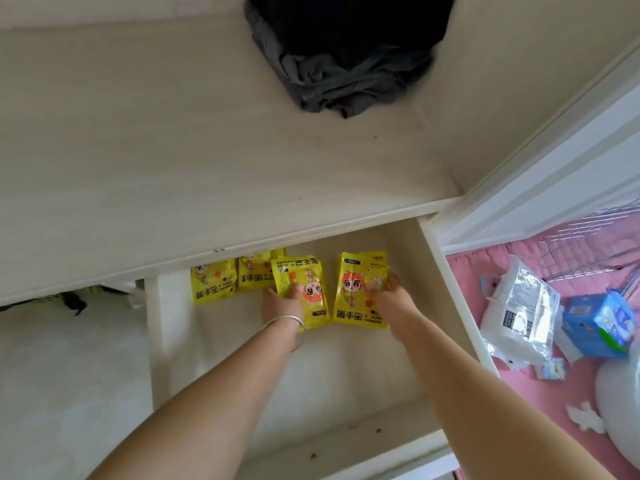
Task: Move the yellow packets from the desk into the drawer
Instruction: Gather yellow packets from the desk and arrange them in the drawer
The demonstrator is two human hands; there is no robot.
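While each hand grips a packet lengthwise, left hand (282, 303) and right hand (388, 292) sit mid-frame inside the drawer (446, 289) (desktop looks bare of yellow packets (360, 289)).

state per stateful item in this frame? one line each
drawer: pulled open
left hand: holding a yellow packet in the drawer
right hand: holding another packet stack
two rear packets: lying flat, partly under the desk edge
grey cloth: crumpled on desk

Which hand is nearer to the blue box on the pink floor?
Right. The right hand holds a yellow packet in the drawer, closer to the blue box; the left hand lies farther left.
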